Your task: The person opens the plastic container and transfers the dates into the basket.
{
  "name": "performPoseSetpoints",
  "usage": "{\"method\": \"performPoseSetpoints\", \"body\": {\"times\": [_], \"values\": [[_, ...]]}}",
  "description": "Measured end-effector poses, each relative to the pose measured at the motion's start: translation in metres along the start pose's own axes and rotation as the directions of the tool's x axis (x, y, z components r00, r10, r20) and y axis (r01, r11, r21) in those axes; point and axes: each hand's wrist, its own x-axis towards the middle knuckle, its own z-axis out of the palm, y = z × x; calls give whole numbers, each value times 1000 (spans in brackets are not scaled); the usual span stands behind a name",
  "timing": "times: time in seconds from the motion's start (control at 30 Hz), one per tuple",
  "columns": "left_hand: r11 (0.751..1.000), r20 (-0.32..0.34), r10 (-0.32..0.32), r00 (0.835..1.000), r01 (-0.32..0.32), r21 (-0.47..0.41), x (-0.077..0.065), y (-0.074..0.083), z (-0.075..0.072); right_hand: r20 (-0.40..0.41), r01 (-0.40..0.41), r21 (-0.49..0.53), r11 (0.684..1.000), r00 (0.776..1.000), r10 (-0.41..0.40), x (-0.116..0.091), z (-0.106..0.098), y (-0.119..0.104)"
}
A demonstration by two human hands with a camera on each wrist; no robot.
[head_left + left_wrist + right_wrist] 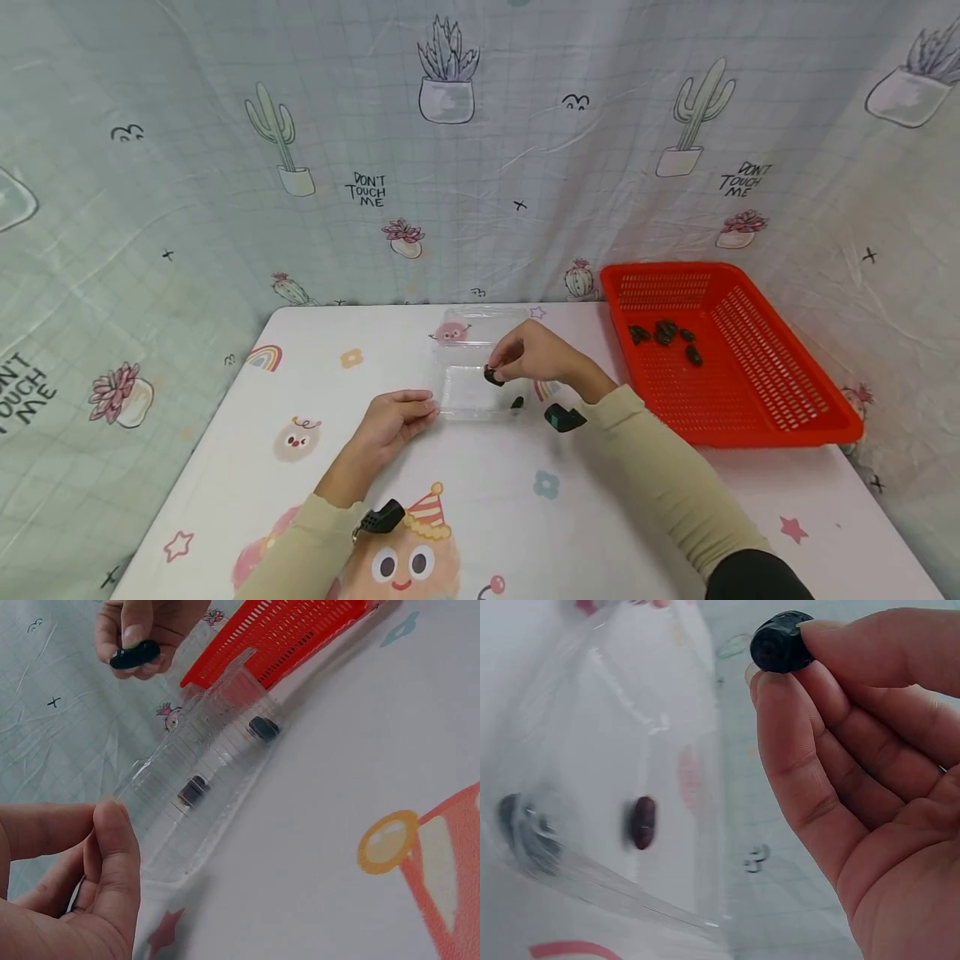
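A clear plastic box (465, 388) lies on the table with its lid folded back. My left hand (399, 419) pinches its left edge, thumb against fingertips. My right hand (538, 354) is over the box's right side, pinching a dark, glossy oval piece (781, 642) shaped like a date between thumb and fingertips. Inside the box are a reddish-brown oval piece (643, 823) and, toward one end, a blackish piece (263, 728). Fingers partly cover the held piece in the head view.
On the right stands a red slotted plastic basket (750, 408) with several dark pieces (666, 332) toward its left side. A printed cloth (495, 167) hangs behind the white patterned table (300, 500).
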Motion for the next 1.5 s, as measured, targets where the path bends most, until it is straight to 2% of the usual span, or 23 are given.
{"method": "performPoseSetpoints", "body": {"times": [0.3,0.7,0.9,1.1,1.33,1.5], "values": [[1000,-2,0,1000,0,9,0,1,-1,-60,7,-3,1000,998,-7,-24,-32,-19],[1000,6,2,1000,-2,0,1,1,-4,-218,-12,-11,1000,976,9,-48,-78,-7],[1000,3,3,1000,-3,4,3,1,-4,-297,-84,15,996,951,84,-61,-97,1],[1000,7,-7,1000,7,8,3,1,-3,-366,-126,22,992,922,126,-73,-114,17],[1000,-4,-11,1000,11,1,2,2,1,-409,-147,9,989,902,138,-86,-129,25],[1000,-3,-17,1000,17,5,-1,0,-2,-425,-191,13,982,887,178,-91,-135,35]]}}
